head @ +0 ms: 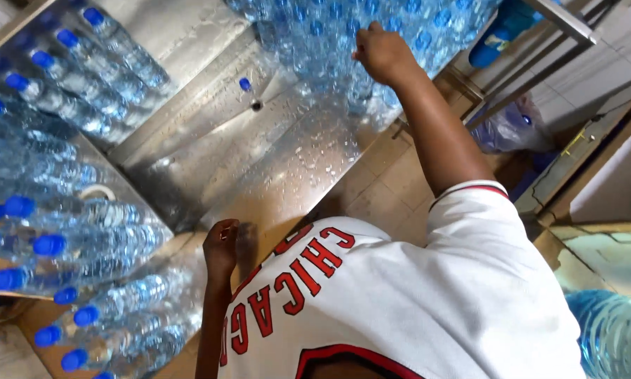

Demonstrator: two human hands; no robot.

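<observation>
Clear plastic bottles under right hand, wet steel table

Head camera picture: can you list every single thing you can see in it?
Clear plastic water bottles with blue caps: too many to count, in rows on the left, standing together at the top, piled at the lower left.
Wet shiny metal table: one, silver, middle.
Loose blue cap: one, on the metal table.
Beige tiled floor: under the table.
Clear plastic bag: one, right of the table.
Big blue-tinted water jug: one, lower right corner.
White short-sleeved shirt with red trim: one, bottom.
Left hand: fist at the table edge.
Right hand: touching the top bottles.
</observation>
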